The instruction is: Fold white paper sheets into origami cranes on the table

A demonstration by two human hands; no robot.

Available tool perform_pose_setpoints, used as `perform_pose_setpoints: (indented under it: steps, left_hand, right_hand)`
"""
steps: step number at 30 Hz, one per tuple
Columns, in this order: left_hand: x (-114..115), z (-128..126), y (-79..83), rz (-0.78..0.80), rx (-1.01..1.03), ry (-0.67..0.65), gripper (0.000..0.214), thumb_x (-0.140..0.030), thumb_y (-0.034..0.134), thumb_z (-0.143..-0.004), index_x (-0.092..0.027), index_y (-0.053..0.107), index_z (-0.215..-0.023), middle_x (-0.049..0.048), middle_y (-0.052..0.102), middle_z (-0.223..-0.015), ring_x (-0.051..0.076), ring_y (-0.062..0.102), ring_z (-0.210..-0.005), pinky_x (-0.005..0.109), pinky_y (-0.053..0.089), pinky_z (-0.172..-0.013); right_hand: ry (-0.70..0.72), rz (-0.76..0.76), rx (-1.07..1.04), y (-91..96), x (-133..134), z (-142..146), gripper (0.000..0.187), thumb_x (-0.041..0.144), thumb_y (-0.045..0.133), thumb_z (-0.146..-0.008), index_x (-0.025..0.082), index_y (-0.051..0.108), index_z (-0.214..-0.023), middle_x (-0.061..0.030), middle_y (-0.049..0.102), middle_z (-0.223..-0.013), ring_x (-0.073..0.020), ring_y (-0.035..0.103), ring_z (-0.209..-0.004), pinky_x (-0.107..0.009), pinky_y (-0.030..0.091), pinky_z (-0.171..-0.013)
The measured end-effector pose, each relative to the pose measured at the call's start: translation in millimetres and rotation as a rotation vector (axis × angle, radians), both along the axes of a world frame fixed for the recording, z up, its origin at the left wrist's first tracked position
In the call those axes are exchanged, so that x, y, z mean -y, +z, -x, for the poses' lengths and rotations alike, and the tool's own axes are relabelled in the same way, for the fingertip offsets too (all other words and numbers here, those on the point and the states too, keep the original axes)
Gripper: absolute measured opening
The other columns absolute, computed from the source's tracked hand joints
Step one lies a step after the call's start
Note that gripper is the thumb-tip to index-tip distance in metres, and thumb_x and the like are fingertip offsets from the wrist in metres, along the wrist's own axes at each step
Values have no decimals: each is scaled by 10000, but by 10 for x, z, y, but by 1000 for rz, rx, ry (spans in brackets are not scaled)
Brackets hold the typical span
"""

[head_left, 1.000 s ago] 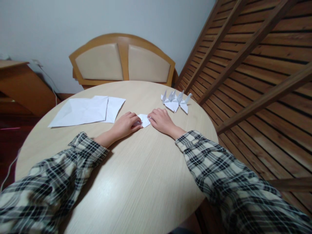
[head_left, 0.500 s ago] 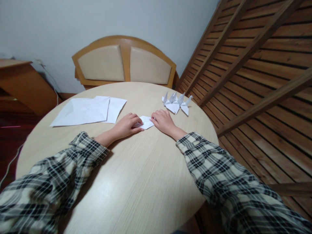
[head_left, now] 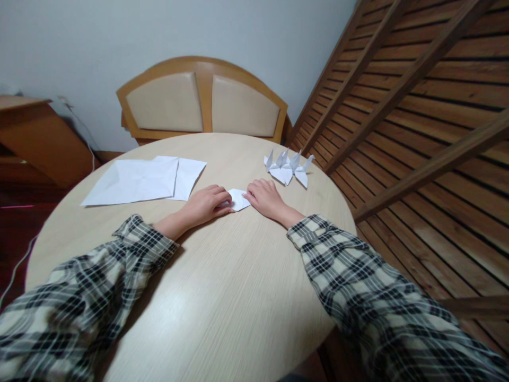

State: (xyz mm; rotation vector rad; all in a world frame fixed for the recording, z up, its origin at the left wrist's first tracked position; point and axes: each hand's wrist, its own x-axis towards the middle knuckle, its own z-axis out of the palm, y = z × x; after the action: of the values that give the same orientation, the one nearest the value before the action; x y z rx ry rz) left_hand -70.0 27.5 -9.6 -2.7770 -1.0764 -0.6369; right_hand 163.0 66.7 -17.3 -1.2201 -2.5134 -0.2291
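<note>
Head view: folded white paper (head_left: 239,200) is on the table (head_left: 214,297), btwn your two sets of fingertips, middle part exposed. Your L hand (head_left: 209,203) has its left end, thumb on near side, fingers curled over it; looks pinched. Your R hand (head_left: 265,197) has fingertips on its right end; can't tell if pinching or just pressing. Paper cranes (head_left: 283,175) stand clustered just past R hand, a bit right. White sheets (head_left: 135,181) lie overlapped, left of L hand.
</note>
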Motion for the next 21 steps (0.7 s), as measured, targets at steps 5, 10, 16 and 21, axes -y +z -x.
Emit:
perform_pose_setpoints:
  steps: [5,10,16,21]
  left_hand:
    - [8,-5,14,-22,-39,17,327,-470,523,-956,-165,631,-907,83,637,-855,224,572,-828,329,434,-708]
    - [12,-6,16,-13,-31,15,315,-450,517,-965,-167,637,-897,81,644,-866,217,576,-837,326,436,-716]
    - [8,-4,17,-12,-16,10,331,-446,500,-972,-158,650,-905,87,648,-856,217,572,-813,328,436,-697]
    - [9,-7,12,8,16,19,298,-405,503,-972,-163,654,-888,82,642,-838,215,573,-809,328,438,-697]
  right_hand:
    - [-67,12,-43,-27,-5,-18,278,411,501,-967,191,603,-831,-78,625,-958,-252,503,-961,-372,279,-812]
    - [15,-23,-147,24,23,-33,183,332,510,-953,187,620,-928,-91,607,-991,-253,492,-984,-370,299,-840]
    - [419,108,-166,117,92,-18,282,407,467,-973,190,634,-905,-66,608,-914,-212,503,-910,-343,317,-826]
    - [456,149,-190,77,61,-27,311,485,589,-897,179,623,-854,-58,596,-882,-205,510,-884,-333,332,-796]
